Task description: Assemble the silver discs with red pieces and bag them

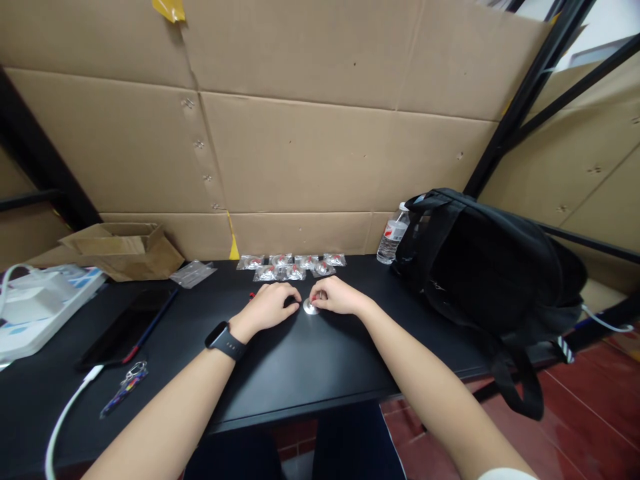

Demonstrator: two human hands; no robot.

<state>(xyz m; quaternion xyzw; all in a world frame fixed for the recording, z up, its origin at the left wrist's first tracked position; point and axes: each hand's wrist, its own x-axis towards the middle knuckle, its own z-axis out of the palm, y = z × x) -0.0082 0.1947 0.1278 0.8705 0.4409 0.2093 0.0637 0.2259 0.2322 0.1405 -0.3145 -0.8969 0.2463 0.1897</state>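
Both my hands rest on the black table (300, 367), close together. My left hand (270, 305), with a black watch on its wrist, is curled knuckles up; what its fingers hold is hidden. My right hand (336, 295) pinches a small round silver part (311, 307) lying on the table between the two hands. A small red bit (252, 294) shows just left of my left hand. Behind the hands lie several small clear bags (293, 265) with red and silver parts inside.
A black backpack (490, 267) and a water bottle (393, 235) stand at the right. At the left are a cardboard box (125, 250), a clear bag (193, 273), a dark phone (127, 325), a keyring (125, 385), a white cable (65, 417) and white packaging (35, 307). Cardboard walls stand behind.
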